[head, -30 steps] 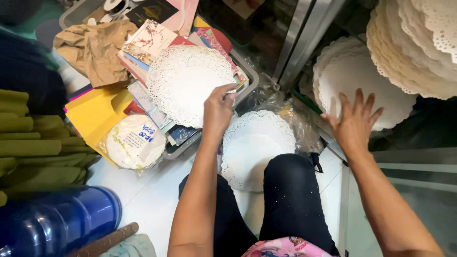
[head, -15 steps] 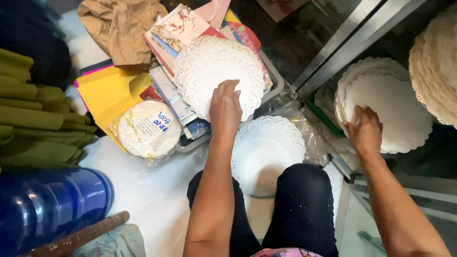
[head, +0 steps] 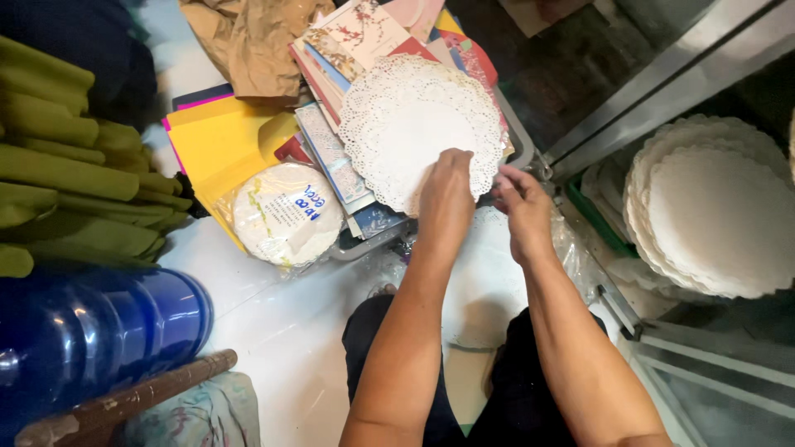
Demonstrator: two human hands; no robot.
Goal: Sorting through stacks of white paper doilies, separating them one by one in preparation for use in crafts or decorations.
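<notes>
Since half a second ago the right hand has left the stack of white doilies on the shelf at the right and come across to the middle, where it now sits just beside the left hand. Both hands meet at the lower edge of a big round paper doily that lies on top of a pile of cards and booklets in a tray. The left hand lies knuckles up with its fingers curled onto the doily's lacy rim; the right hand's fingers are bent and pinched close at the same rim, though whether they actually grip the paper cannot be told. Under the forearms, on the person's lap, lies another white doily next to some clear plastic wrap. To the left of the tray are a wrapped pack of round white papers, yellow card sheets, folded green cloth and a blue plastic bottle. Crumpled brown paper lies at the top.
</notes>
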